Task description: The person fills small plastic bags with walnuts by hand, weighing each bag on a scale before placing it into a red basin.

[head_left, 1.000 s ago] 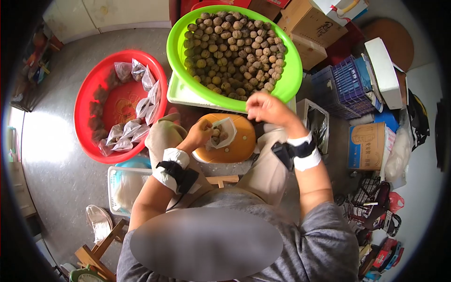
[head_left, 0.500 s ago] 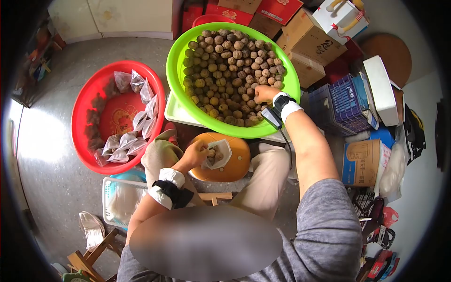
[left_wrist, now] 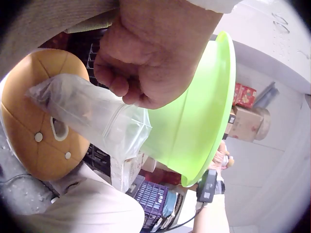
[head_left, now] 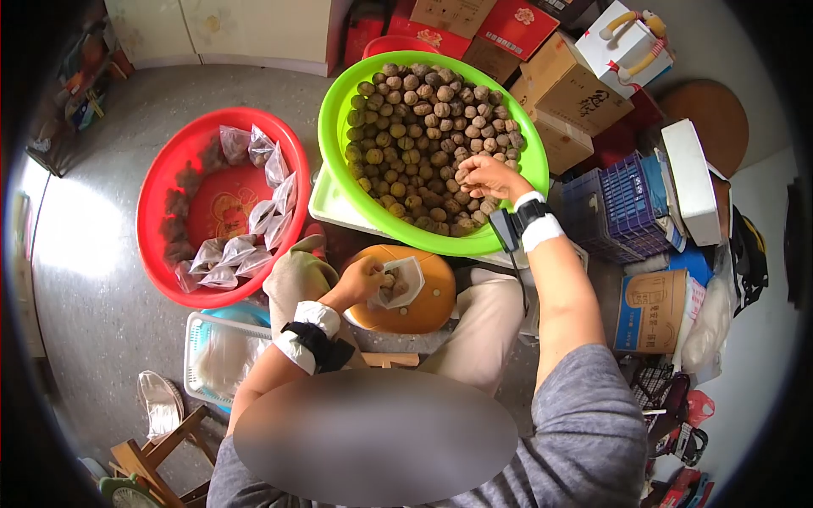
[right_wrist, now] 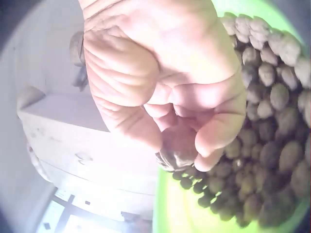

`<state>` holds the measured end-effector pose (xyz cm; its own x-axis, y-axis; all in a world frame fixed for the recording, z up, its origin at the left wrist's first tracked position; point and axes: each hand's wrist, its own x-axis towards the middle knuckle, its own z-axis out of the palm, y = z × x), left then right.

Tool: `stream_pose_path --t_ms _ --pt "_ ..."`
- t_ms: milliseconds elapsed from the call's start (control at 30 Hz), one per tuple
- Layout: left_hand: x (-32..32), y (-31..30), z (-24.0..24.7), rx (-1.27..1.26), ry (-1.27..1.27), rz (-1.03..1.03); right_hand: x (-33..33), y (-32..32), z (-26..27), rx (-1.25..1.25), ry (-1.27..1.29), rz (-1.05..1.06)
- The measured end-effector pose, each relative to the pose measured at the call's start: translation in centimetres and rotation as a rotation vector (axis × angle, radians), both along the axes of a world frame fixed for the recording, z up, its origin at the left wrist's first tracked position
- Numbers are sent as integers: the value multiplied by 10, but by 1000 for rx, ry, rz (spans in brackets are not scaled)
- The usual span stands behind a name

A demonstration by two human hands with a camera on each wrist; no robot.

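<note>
Right hand, fingers curled, pinches a walnut over the green basin; left hand grips the clear bag, its mouth best kept spread.

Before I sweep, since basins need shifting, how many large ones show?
2: green basin with walnuts, ahead; red basin, left. A red rim behind the green may be another.

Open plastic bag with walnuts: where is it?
The bag is near the head view's middle, in the left hand, over the orange stool, below the green basin.
</note>
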<state>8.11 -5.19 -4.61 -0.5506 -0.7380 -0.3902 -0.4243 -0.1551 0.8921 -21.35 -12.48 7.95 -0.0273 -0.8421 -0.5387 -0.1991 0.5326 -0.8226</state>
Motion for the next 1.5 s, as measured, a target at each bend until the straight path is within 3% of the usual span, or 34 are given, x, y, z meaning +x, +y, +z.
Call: stream_pose_path --t_ms 133,200,267,400,533,600,733,867,967,1000,1067,1100,1200,1267,1467,1500 --pt "-1 -1 -6 -17 55 -13 25 42 26 -126 -562 115" --pt "-4 0 -25 -68 115 3 46 67 34 -155 -678 156" --pt "-4 -1 -25 -129 65 15 73 94 36 -203 -648 122" --pt "0 0 -13 21 116 26 108 133 12 -95 -474 189" --pt "1 -1 -15 35 121 23 132 146 -40 -214 -90 251" --pt "0 0 -13 52 131 29 134 143 -79 -330 201 241" --pt "1 1 -10 91 155 39 142 147 -70 -707 912 274" --pt "1 0 -7 93 144 38 142 147 -60 -621 693 181" --pt "0 0 -12 98 140 36 133 146 -51 -519 353 62" --pt "-1 0 -9 87 125 35 130 140 -44 -538 115 25" --pt "-2 2 0 62 98 35 117 132 -18 -449 -137 55" --pt "-2 2 -8 50 107 36 110 124 9 -367 -137 95" --pt "-2 1 -6 -56 80 7 78 92 46 -439 -117 152" --pt "-2 1 -7 -74 83 2 63 63 66 -399 155 160" --pt "-3 -1 -16 -90 67 -10 14 -17 6 -51 470 308" --pt "-2 0 -16 -84 87 0 9 -23 -7 -113 588 402"
